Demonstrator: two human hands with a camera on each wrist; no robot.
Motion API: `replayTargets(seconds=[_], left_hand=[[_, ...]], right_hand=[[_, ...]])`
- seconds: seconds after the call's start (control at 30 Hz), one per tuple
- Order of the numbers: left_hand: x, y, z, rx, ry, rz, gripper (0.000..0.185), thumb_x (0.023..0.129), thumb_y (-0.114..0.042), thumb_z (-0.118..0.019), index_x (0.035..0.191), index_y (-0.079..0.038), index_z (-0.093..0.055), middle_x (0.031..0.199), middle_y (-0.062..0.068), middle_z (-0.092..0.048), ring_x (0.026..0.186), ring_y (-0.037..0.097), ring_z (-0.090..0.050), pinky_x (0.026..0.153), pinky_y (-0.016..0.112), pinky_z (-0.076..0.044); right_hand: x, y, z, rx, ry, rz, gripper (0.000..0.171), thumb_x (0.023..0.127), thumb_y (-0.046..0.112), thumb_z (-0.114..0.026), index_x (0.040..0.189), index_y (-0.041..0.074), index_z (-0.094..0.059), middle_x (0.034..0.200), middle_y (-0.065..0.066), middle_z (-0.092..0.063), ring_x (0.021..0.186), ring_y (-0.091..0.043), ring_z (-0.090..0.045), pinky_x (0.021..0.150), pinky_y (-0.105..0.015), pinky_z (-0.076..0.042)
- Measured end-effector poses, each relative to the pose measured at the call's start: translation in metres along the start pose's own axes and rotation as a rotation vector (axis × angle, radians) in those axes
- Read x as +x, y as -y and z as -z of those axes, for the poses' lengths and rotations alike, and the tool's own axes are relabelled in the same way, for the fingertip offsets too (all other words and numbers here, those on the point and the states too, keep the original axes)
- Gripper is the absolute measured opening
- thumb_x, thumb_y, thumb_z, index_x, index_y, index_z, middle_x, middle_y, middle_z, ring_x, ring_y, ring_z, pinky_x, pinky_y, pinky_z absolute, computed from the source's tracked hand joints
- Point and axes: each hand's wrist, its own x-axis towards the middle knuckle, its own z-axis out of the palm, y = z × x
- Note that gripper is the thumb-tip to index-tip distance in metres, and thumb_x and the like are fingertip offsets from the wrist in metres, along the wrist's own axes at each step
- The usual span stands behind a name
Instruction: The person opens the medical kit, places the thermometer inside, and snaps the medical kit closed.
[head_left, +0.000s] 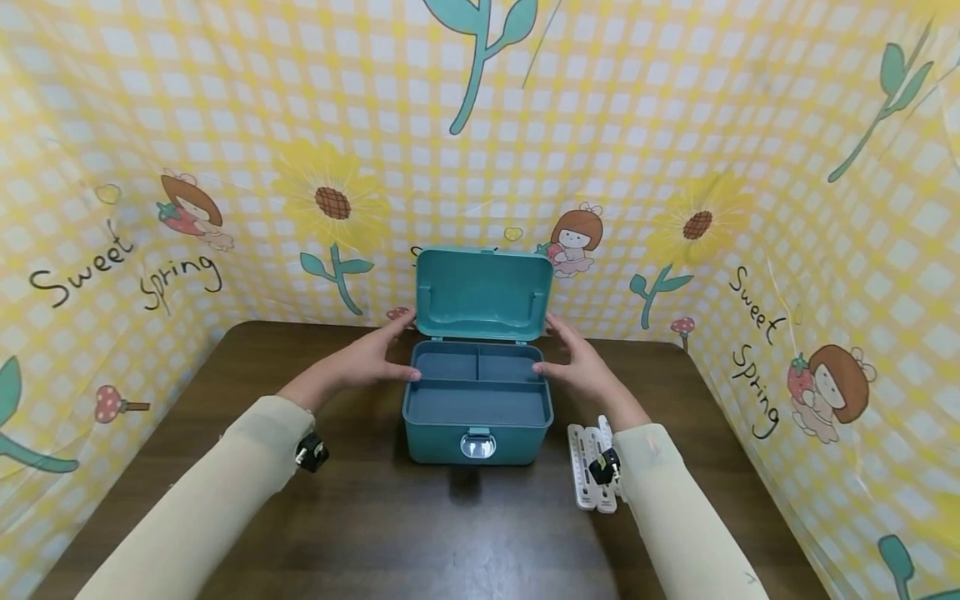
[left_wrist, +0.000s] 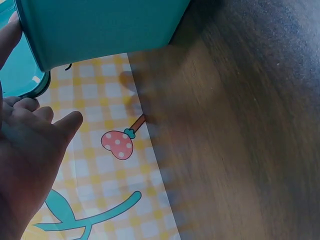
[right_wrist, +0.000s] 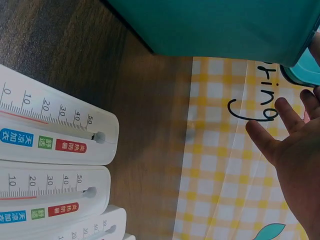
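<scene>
Dark wooden table (head_left: 375,533): teal storage box (head_left: 477,425) at centre, lid (head_left: 483,293) upright (tray compartments bare). Left hand (head_left: 371,358) and right hand (head_left: 581,362) flank its rear corners, fingers straight, thumbs touching the rim. White thermometers (head_left: 588,467) lie just right.

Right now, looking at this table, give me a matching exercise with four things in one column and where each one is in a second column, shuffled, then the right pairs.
Things:
1. box lid
2. thermometers
3. left hand
4. silver latch

Places:
A. on the table beside the right forearm
B. at the box's left side
C. on the box's front wall
D. standing open behind the compartments

Pairs: 1-D, 2-A, 3-B, 4-C
</scene>
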Motion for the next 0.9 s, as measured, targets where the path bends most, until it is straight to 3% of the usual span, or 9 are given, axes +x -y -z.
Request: replayTargets(seconds=[0.2,0.4,0.9], left_hand=[[-0.001,0.003,-0.002,-0.04,0.036,-0.012,0.115,0.086,-0.036,-0.084,0.167,-0.021,-0.003,0.173,0.007,-0.006,0.158,0.035,-0.011,0.125,0.057,-0.02],[-0.007,0.009,-0.005,-0.1,0.068,-0.02,0.116,0.088,-0.032,-0.084,0.166,-0.018,0.0,0.173,0.009,-0.002,0.158,0.036,-0.006,0.125,0.059,-0.016],[-0.011,0.022,-0.016,-0.185,0.131,-0.018,0.101,0.096,-0.029,-0.074,0.166,-0.016,-0.002,0.172,0.014,-0.006,0.158,0.038,-0.007,0.124,0.062,-0.015]], right_hand=[[-0.002,-0.005,0.002,0.041,0.038,0.03,0.095,0.09,0.029,-0.082,0.165,0.028,-0.024,0.166,-0.011,-0.032,0.152,-0.041,-0.028,0.12,-0.065,-0.026],[-0.004,-0.013,0.001,0.094,0.082,0.049,0.089,0.091,0.026,-0.081,0.163,0.025,-0.029,0.168,-0.008,-0.029,0.152,-0.043,-0.027,0.118,-0.07,-0.025],[-0.014,-0.023,-0.008,0.276,0.16,-0.017,0.073,0.101,0.022,-0.068,0.163,0.017,-0.031,0.162,-0.012,-0.039,0.15,-0.037,-0.034,0.118,-0.064,-0.032]])
